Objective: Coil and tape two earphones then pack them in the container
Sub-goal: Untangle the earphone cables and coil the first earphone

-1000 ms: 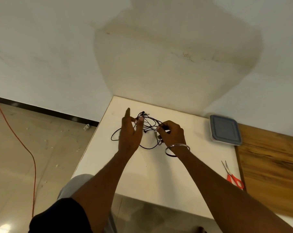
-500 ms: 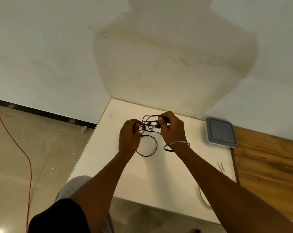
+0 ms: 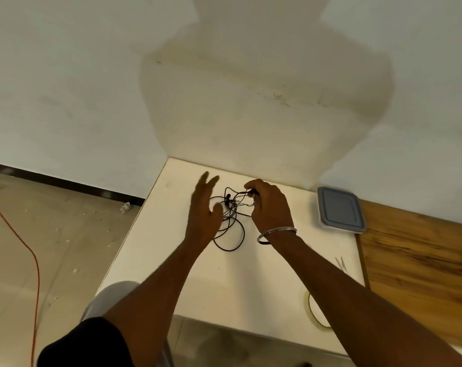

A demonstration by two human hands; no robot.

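A tangle of black earphone cable (image 3: 231, 223) lies on the white table (image 3: 171, 247), with one loop hanging toward me. My right hand (image 3: 269, 207) is closed on the upper strands of the tangle, a metal bangle on its wrist. My left hand (image 3: 203, 210) is just left of the cables, blurred, fingers spread apart and holding nothing. A grey-lidded container (image 3: 340, 209) sits at the table's far right. A roll of tape (image 3: 313, 309) lies near the front edge, partly hidden by my right forearm.
The metal tips of scissors (image 3: 341, 263) show beside my right forearm. A wooden surface (image 3: 423, 260) adjoins the table on the right. A wall stands right behind the table. An orange cord (image 3: 26, 247) runs across the floor at the left.
My left hand has let go of the cable and opened, fingers pointing up. The right hand keeps its hold and the tangle has sagged onto the table.
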